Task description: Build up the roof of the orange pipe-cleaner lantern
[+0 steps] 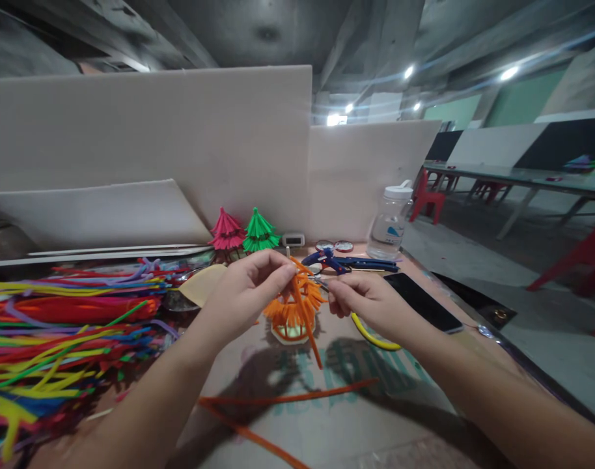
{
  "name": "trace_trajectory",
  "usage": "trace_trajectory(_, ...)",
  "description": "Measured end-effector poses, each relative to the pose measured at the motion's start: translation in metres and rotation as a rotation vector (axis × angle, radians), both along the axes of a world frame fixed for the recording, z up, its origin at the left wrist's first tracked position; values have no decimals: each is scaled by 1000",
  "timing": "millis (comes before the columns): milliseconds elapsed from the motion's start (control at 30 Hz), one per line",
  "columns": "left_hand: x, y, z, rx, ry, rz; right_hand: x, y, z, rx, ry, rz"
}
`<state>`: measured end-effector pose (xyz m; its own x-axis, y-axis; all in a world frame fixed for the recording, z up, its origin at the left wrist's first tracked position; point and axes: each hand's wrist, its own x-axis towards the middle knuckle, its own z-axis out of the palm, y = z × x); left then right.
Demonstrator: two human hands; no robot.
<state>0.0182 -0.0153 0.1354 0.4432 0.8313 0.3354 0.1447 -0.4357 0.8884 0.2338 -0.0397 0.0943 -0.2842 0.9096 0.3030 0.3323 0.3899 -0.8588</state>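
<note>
My left hand (259,281) is closed, its thumb and fingers pinching an orange pipe cleaner (307,319) that hangs down at a slant. Behind the pipe cleaner stands a small orange fringed model (282,312) on a pale base, partly hidden by my fingers. My right hand (357,294) is closed just right of the model. From under it a curved yellow handle (375,335) shows, and a thin metal tip pokes out towards the model; they look like pliers, mostly hidden by the hand. Loose orange pipe cleaners (288,397) lie in front.
Many coloured pipe cleaners (68,332) lie heaped at left. Red (226,231) and green (261,232) tree models stand behind, near a small white display (293,240). A blue glue gun (334,260), a phone (422,301) and a water bottle (388,225) are at right. White boards (146,130) rise at the back.
</note>
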Motion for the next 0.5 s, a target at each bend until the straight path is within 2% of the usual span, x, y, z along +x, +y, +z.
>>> trace_trajectory(100,-1,0,-1,21,-25,33,-6,-10,5,-28,-66,59)
trace_trajectory(233,-2,0,-4,71,-57,78,-21,-23,0,-148,-101,154)
trace_trajectory(400,-1,-3,-7,125,-56,148,-27,-20,-9,-383,97,190)
trace_trajectory(500,-1,-5,-7,216,-70,227,-25,-14,-11,-487,242,205)
